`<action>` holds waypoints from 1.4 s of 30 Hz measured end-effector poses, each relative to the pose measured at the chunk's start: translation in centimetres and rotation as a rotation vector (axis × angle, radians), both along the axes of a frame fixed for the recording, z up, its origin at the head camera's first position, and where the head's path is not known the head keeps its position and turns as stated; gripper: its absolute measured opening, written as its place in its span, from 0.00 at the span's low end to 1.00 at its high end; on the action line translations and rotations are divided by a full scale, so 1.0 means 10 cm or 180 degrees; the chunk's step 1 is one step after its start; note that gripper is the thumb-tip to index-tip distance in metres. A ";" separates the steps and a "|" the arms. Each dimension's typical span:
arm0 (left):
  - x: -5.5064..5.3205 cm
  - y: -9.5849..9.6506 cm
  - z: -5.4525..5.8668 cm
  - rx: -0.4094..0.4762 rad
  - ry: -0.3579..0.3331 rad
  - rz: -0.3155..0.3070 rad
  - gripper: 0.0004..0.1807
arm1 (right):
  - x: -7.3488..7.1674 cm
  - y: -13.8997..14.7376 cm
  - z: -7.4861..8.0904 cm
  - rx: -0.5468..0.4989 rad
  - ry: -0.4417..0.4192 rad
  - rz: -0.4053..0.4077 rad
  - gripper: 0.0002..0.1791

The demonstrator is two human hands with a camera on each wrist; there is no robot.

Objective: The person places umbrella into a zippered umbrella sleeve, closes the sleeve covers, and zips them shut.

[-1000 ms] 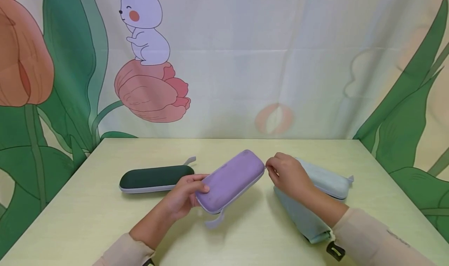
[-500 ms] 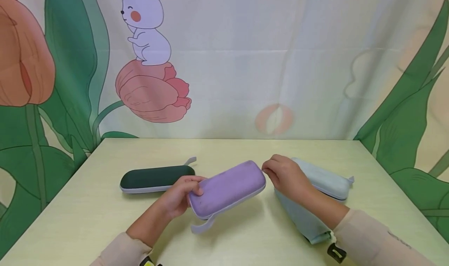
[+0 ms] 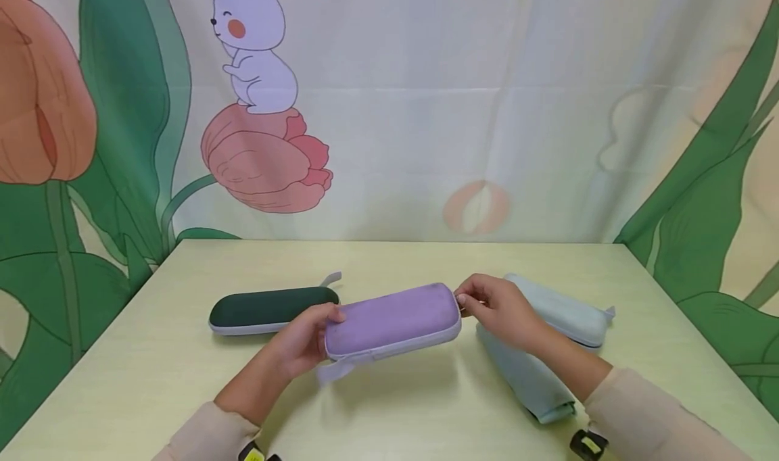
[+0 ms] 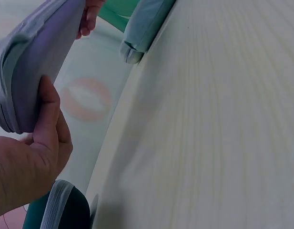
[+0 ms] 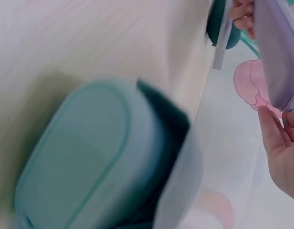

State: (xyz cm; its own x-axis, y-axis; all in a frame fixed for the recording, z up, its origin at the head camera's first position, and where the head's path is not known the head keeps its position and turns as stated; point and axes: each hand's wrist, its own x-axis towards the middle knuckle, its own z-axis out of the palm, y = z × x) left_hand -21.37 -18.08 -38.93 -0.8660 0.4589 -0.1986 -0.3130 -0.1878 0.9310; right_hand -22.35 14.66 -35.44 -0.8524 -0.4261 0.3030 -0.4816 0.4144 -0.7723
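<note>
In the head view, my left hand (image 3: 301, 339) grips the left end of a purple zippered glasses case (image 3: 392, 319), thumb on top, holding it above the table. A pale strap (image 3: 335, 372) hangs from that end. My right hand (image 3: 502, 309) pinches something small at the case's right end, seemingly the zipper pull; the fingers mostly hide it. The case looks closed along the edge I can see. In the right wrist view, my right fingertips (image 5: 275, 125) meet the corner of the purple case (image 5: 275, 52).
A dark green case (image 3: 268, 309) with a grey strap lies at the left, behind my left hand. At the right, partly behind my right forearm, a light blue case (image 3: 566, 312) lies spread open. The table (image 3: 389, 420) ends at a printed curtain (image 3: 389, 130).
The purple case has turned from a steep slant to nearly level, its right end lowered. My left hand has shifted slightly left; my right hand has stayed at the case's right end.
</note>
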 end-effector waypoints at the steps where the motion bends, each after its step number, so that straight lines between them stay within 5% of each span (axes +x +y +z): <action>1: 0.00 0.01 0.01 -0.0007 -0.0113 0.0129 0.14 | 0.01 0.00 0.01 -0.0137 -0.0241 -0.0011 0.02; 4: -0.02 0.04 0.03 -0.0018 -0.0360 0.0476 0.15 | 0.02 0.01 0.04 -0.0433 -0.0684 -0.0016 0.05; 8: -0.05 0.07 0.05 0.0172 -0.0527 0.0817 0.15 | 0.03 0.03 0.02 -0.0644 -0.0884 -0.0011 0.06; 15: -0.04 0.09 0.11 0.0668 -0.0449 0.1079 0.16 | 0.04 0.04 -0.02 -0.0769 -0.0931 -0.0038 0.06; 20: -0.03 0.17 0.13 0.1021 -0.0380 0.1485 0.03 | 0.06 0.02 -0.01 -0.0863 -0.0949 -0.0045 0.07; 27: -0.05 0.27 0.15 0.1491 -0.0417 0.1929 0.06 | 0.12 -0.02 0.01 -0.1001 -0.0941 0.0048 0.07; 35: -0.06 0.27 0.16 0.1631 -0.0337 0.1933 0.00 | 0.22 -0.13 0.02 -0.1051 -0.0788 0.0017 0.03; 42: -0.04 0.29 0.15 0.1689 -0.0125 0.1702 0.11 | 0.24 -0.17 -0.02 -0.1014 -0.0643 -0.0014 0.02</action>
